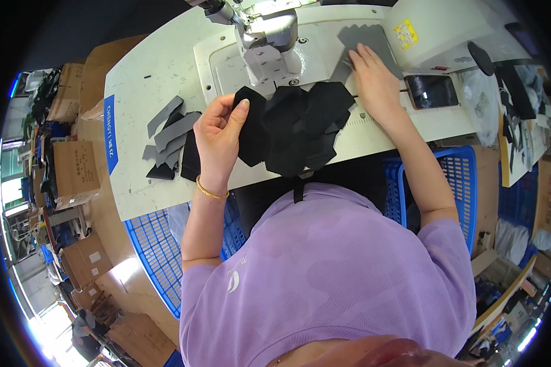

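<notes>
My left hand (218,136) pinches a black cut fabric piece (251,131) between thumb and fingers, near the front of the white sewing table. Beside that piece lies a loose pile of black fabric pieces (303,137) with angular edges, reaching to the table's front edge. My right hand (376,82) is stretched out to the far right, its fingers lying on a stack of grey fabric pieces (382,46). Whether those fingertips grip one piece is hard to see. The sewing machine head (266,52) stands between and beyond my hands.
Grey and black fabric strips (168,137) lie scattered left of my left hand. A phone (431,92) rests on the table at right, before the white machine housing (450,33). Blue plastic baskets (465,183) stand below the table on both sides. Cardboard boxes (76,171) line the left.
</notes>
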The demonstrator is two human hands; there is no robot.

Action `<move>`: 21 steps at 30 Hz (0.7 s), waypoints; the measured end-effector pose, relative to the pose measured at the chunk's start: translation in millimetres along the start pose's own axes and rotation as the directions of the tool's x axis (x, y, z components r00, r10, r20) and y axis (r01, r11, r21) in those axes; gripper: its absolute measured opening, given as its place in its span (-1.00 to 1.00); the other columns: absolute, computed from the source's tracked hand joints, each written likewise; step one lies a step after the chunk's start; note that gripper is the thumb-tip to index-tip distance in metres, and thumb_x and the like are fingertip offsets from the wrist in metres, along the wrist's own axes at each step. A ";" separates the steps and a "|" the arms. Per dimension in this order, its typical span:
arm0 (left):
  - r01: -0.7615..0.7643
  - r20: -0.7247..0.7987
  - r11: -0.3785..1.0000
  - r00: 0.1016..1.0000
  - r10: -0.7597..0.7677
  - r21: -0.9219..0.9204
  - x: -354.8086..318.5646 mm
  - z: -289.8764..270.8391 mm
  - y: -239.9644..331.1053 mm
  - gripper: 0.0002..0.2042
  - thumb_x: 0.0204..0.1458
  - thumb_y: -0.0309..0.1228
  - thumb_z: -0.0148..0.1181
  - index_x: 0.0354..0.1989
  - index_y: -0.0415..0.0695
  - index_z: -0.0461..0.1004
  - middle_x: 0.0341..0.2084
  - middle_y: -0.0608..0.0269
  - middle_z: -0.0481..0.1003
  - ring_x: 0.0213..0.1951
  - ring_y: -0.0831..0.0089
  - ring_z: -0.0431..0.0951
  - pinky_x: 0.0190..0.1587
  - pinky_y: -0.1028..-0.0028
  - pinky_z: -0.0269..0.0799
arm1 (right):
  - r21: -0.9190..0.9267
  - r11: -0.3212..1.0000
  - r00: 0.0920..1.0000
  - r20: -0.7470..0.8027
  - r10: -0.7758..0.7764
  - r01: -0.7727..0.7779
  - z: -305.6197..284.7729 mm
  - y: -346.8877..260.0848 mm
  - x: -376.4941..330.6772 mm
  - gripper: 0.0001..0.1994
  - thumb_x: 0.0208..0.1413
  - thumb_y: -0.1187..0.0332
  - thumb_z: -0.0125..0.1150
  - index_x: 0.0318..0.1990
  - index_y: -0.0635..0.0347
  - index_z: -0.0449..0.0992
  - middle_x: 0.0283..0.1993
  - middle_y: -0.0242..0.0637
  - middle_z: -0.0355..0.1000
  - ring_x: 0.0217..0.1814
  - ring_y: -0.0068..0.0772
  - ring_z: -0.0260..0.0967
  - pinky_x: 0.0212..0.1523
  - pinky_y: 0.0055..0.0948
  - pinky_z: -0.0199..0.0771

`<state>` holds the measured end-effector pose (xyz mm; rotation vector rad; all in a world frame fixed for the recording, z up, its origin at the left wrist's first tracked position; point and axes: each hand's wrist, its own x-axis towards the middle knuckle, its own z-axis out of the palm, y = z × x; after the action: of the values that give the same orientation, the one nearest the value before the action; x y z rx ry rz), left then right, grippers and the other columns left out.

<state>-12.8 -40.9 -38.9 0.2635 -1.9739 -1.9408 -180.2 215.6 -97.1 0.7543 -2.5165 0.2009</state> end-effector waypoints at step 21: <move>-0.024 0.064 1.000 0.998 0.023 0.010 -0.5 8.2 1.8 -0.90 0.16 -0.49 0.19 -0.24 -0.28 0.51 -0.45 0.43 0.53 -0.41 0.77 0.43 -0.34 0.71 0.36 | 0.426 0.903 0.971 0.189 -0.146 0.053 -40.8 23.6 85.9 -0.77 0.07 0.41 0.22 -0.11 0.23 0.48 -0.22 -0.10 0.54 -0.12 -0.11 0.50 -0.08 -0.30 0.44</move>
<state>-15.2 -33.1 -37.1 0.1823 -2.0190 -1.9473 -237.9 205.7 -18.5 1.1252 -2.6620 0.6736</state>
